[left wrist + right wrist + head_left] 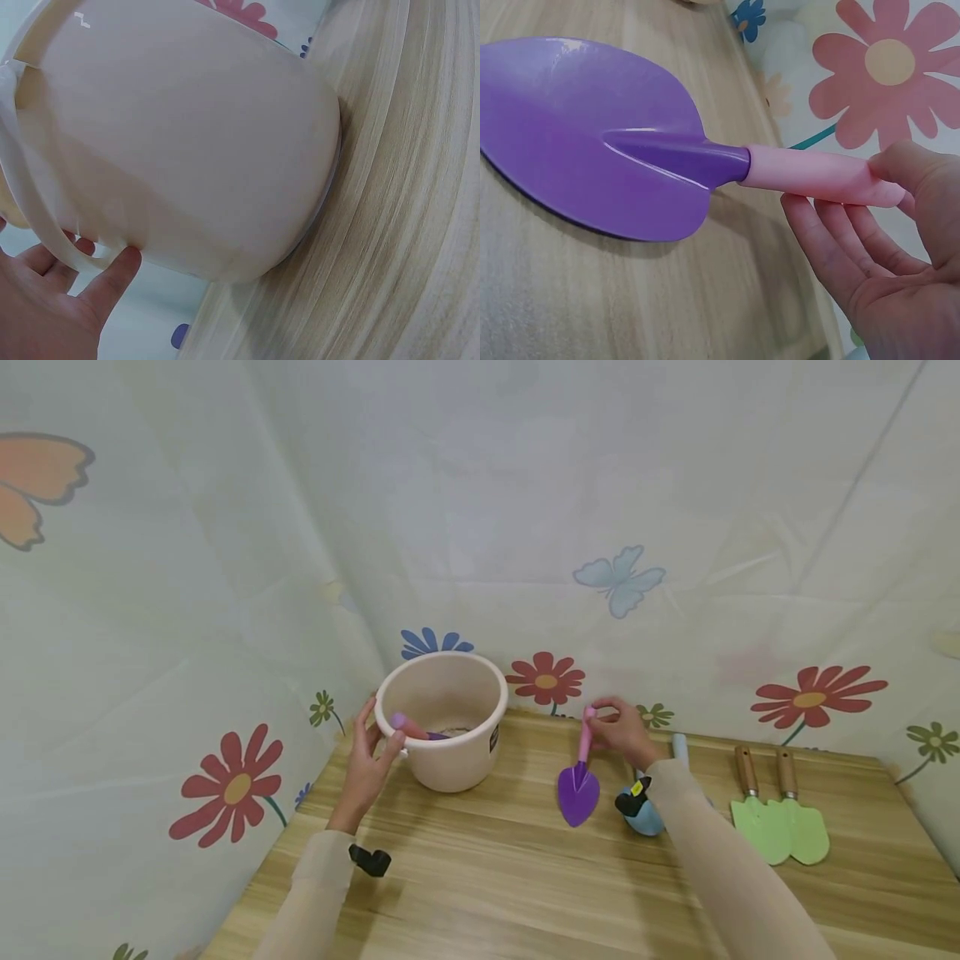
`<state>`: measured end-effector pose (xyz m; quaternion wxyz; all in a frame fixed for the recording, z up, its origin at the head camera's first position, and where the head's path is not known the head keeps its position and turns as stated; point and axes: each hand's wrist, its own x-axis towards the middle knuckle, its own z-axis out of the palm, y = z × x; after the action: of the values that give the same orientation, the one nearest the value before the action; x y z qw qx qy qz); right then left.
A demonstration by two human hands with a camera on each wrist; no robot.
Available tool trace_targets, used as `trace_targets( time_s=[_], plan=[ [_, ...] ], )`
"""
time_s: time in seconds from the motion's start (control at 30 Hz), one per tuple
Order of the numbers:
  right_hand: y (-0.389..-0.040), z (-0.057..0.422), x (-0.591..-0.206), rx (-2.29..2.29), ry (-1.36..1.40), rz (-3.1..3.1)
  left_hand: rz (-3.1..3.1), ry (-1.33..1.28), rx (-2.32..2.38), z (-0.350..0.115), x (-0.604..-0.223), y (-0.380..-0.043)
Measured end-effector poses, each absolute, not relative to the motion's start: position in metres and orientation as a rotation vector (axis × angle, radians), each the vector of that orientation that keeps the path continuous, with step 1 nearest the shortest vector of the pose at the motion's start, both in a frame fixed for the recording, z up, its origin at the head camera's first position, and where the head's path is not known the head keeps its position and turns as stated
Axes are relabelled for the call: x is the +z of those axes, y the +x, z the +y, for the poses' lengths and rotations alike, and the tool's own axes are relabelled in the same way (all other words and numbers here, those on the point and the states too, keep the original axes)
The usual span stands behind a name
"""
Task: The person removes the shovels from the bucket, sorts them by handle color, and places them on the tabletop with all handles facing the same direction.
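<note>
My right hand (621,729) pinches the pink handle of a purple garden trowel (578,795) between thumb and fingers. In the right wrist view the trowel's broad purple blade (592,135) lies close over the wooden table. At the left, my left hand (369,767) grips the rim of a cream plastic bucket (450,766), thumb at the near side; the left wrist view shows the thumb (120,270) just under the rim. Inside the bucket a tool with a pink handle (411,727) leans on the wall, its lower end mostly hidden.
Right of the purple trowel, a blue tool (647,821) and a light blue handle (680,749) are partly covered by my right forearm. Further right lie two light green trowels (761,831) with wooden handles, blades overlapping. A flowered curtain (525,527) hangs behind the table (480,877).
</note>
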<state>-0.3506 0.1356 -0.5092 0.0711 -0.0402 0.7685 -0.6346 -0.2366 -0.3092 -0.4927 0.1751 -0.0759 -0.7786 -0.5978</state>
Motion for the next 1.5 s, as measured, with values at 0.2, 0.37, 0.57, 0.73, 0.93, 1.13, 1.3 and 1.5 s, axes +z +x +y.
trace_targets(
  time_s=[0.2,0.37,0.57,0.73,0.93,1.13,1.3,1.5],
  plan=[
    [-0.350,0.136,-0.513,-1.854,-0.089,2.300,-2.211,-0.204,-1.734,-0.311,-0.491,-0.237],
    [-0.352,0.137,-0.518,-1.824,-0.090,2.287,-2.209,-0.213,-1.752,-0.312,-0.491,-0.237],
    [-0.355,0.138,-0.524,-1.812,-0.067,2.292,-2.206,-0.213,-1.709,-0.310,-0.493,-0.237],
    [-0.356,0.138,-0.523,-1.778,-0.065,2.316,-2.196,-0.221,-1.705,-0.309,-0.493,-0.237],
    [-0.356,0.136,-0.522,-1.749,-0.046,2.332,-2.196,-0.233,-1.716,-0.309,-0.492,-0.237],
    [-0.359,0.137,-0.521,-1.729,-0.052,2.337,-2.198,-0.233,-1.706,-0.308,-0.492,-0.237],
    [-0.360,0.140,-0.521,-1.695,-0.066,2.360,-2.204,-0.222,-1.695,-0.308,-0.492,-0.237],
    [-0.360,0.140,-0.521,-1.673,-0.066,2.372,-2.204,-0.228,-1.697,-0.309,-0.493,-0.237]
  ],
)
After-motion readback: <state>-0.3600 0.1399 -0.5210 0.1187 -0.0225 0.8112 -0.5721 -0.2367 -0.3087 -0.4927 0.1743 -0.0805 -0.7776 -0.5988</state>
